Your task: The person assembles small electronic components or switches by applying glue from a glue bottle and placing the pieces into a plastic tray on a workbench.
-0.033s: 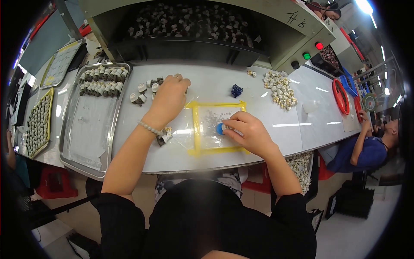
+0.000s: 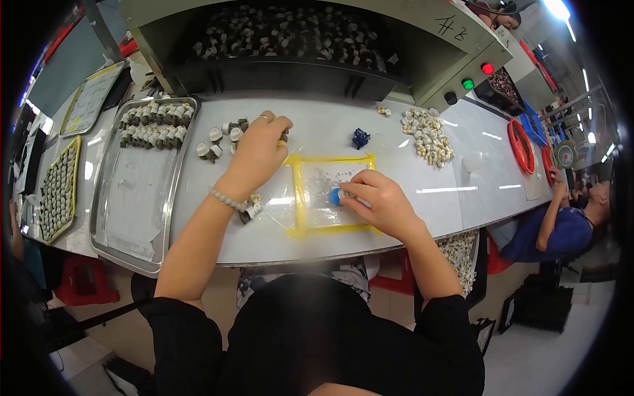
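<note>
My right hand (image 2: pixel 380 201) pinches a small white part whose end meets a blue round piece (image 2: pixel 335 197), low over a clear sheet (image 2: pixel 323 214) edged with yellow tape. My left hand (image 2: pixel 261 148), with a ring and a beaded bracelet, is closed at the fingertips beyond the sheet's far left corner. A dark bit with some yellow shows at those fingers, too hidden to name. Small white-and-dark cylindrical parts (image 2: pixel 215 136) lie just left of that hand. Below its wrist is another small cluster of parts (image 2: pixel 249 210).
At left, a metal tray (image 2: pixel 105 204) holds rows of similar parts. A dark blue cluster (image 2: pixel 360 138) and a pile of whitish parts (image 2: pixel 428 136) lie farther right. Behind stands a machine (image 2: pixel 422 59) with a black bin of parts. Another person (image 2: pixel 561 228) sits at far right.
My left fingers have shifted slightly, and a dark-and-yellow bit shows more at their tips. The right hand stays over the sheet with the blue piece.
</note>
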Motion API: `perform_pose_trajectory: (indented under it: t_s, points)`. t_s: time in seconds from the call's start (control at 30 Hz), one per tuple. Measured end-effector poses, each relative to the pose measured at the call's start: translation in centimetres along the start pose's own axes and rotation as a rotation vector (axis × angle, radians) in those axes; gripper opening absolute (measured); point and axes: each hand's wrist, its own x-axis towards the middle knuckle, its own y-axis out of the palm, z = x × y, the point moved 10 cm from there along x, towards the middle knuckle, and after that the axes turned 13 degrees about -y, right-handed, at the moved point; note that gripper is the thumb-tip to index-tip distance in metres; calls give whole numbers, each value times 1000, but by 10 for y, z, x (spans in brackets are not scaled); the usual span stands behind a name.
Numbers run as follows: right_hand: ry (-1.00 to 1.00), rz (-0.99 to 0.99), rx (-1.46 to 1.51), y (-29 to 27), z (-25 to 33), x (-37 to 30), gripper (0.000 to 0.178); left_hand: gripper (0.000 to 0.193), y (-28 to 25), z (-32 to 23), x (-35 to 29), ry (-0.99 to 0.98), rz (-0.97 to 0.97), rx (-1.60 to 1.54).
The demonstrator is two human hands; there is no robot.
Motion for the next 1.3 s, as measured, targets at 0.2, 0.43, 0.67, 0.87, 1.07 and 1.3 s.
perform_pose_trajectory:
  t_s: [0.2, 0.43, 0.67, 0.87, 1.07, 1.3]
  points:
    - [27, 11, -18, 2, -4, -2, 20, 29, 18, -7, -48, -249, 465, -1107]
    - [56, -2, 9, 0, -5, -1, 23, 18, 63, 8, -103, -437, 612, -1646]
    - [137, -200, 302, -8, -10, -10, 22, 18, 91, 12, -118, -591, 567, -1773]
    - [250, -241, 590, 1, 7, -7, 22, 18, 95, 12, -121, -571, 522, -1726]
    - [209, -209, 578, 7, 14, -2, 24, 18, 95, 9, -121, -511, 522, -1712]
    - [240, -150, 479, 10, 15, -1, 23, 16, 94, 9, -121, -487, 461, -1653]
